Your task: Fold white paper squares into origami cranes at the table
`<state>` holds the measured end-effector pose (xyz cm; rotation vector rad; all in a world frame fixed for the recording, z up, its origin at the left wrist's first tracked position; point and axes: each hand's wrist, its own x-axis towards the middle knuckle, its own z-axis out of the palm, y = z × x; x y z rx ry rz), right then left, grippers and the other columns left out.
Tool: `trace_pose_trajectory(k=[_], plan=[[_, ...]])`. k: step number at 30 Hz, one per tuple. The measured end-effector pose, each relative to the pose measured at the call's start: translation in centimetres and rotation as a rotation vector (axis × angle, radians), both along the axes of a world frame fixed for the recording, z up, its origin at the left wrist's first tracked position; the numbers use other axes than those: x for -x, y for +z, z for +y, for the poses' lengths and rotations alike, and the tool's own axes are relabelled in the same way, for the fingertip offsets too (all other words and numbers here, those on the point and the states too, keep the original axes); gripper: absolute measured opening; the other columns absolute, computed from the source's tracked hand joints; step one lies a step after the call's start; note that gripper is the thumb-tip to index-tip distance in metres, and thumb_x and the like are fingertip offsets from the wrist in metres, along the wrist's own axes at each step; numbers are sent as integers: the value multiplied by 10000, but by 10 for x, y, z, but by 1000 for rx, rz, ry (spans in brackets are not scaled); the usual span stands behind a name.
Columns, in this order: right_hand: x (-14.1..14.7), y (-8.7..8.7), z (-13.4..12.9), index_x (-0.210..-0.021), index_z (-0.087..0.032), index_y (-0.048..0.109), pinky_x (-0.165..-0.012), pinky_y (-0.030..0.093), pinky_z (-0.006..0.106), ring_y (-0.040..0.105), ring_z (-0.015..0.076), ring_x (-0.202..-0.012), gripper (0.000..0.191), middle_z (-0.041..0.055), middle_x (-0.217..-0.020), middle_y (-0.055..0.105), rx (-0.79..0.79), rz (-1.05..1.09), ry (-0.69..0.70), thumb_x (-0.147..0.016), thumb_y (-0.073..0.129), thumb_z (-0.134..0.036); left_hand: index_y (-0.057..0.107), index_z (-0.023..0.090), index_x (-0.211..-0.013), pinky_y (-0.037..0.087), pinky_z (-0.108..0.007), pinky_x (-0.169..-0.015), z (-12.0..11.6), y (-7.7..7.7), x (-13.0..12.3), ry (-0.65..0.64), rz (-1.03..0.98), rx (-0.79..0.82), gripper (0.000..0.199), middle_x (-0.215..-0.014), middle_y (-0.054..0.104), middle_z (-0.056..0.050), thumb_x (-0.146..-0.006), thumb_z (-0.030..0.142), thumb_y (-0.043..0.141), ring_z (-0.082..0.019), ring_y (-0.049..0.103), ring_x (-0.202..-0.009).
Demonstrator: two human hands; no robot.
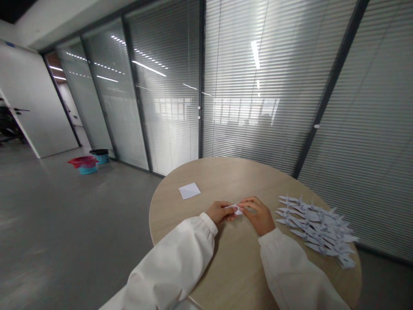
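Observation:
Between my two hands is a small piece of folded white paper (238, 210), partly covered by fingers. My left hand (222, 211) pinches its left side. The fingertips of my right hand (258, 214) close on its right side. The paper is held just above the round wooden table (238, 267). A flat square of white paper (189, 190) lies on the table to the left, beyond my left hand. Many folded paper cranes (319, 226) sit in a dense group on the right side, apart from my right hand.
Past the table's far edge stands a glass partition with blinds (251, 86). On the floor at the left are a blue bin with a red liner (86, 165) and a blue bin with a black liner (101, 156). A white door (38, 99) is at the far left.

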<state>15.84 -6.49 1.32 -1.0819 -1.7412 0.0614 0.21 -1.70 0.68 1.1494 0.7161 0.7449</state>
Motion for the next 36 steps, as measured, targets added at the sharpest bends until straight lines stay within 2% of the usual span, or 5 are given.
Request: trace_pose_trajectory(k=[14, 20, 26, 30, 36], plan=[[0, 1, -1, -797, -246, 665, -723, 462, 300, 549, 158, -779, 152, 35, -799, 588, -1, -43, 6, -760, 518, -238, 630, 58, -729, 431, -165, -515, 1, 1, -2, 31, -59, 49, 186, -581, 620, -49, -615, 203, 652, -73, 548, -498], [-2, 1, -1, -824, -263, 664, -733, 464, 312, 544, 162, -804, 178, 38, -818, 580, -26, -91, 26, -772, 500, -216, 629, 59, -705, 443, -179, -514, -3, 7, -3, 60, -85, 85, 287, -585, 619, -67, -657, 341, 623, -92, 564, -510], [-3, 3, -3, -854, -286, 658, -746, 465, 318, 541, 162, -830, 227, 35, -864, 578, -24, -112, 70, -775, 471, -185, 634, 74, -712, 425, -170, -522, -1, 3, -1, 50, -51, -5, 366, -584, 618, -44, -564, 406, 680, -76, 545, -509], [0, 7, -6, -856, -266, 656, -776, 448, 313, 548, 166, -853, 226, 38, -880, 588, 28, -17, 73, -774, 454, -208, 632, 83, -682, 412, -179, -501, -1, 6, -1, 73, -6, -141, 392, -563, 609, -31, -556, 453, 660, -76, 523, -480], [1, 6, -3, -957, -178, 558, -679, 475, 295, 587, 181, -792, 301, 65, -863, 628, 320, 345, 65, -737, 494, -373, 640, 89, -677, 410, -194, -467, -6, 14, -1, 134, 69, -374, 377, -546, 597, -28, -601, 458, 620, -81, 499, -429]])
